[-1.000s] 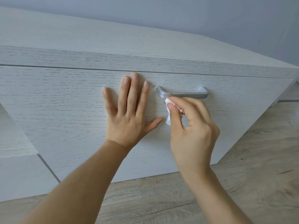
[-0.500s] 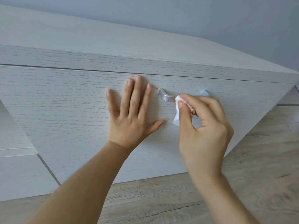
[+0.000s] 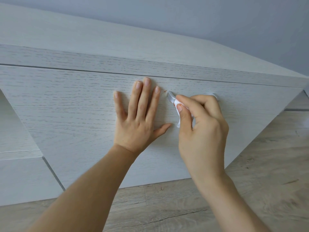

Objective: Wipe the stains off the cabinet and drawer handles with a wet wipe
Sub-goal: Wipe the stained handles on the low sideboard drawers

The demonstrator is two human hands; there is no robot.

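We have the wipe (image 3: 177, 104) pressed against the left end of the handle (image 3: 171, 97), a silver bar on the front of the drawer (image 3: 75, 104). Our right hand (image 3: 200, 128) pinches the wipe between thumb and curled fingers, and it hides most of the bar; only the two ends show. Our left hand (image 3: 140, 119) lies flat on the drawer front just beside the handle, fingers straight and spread, holding nothing.

To do this step well, we judge the wipe should wrap the bar so top, front and underside all get rubbed, with short firm strokes along it. The flat left hand should press in, so the drawer does not shift under the rubbing.

A small reddish mark (image 3: 165, 91) sits on the wood between our left fingertips and the handle's end. That probably needs a pass too.
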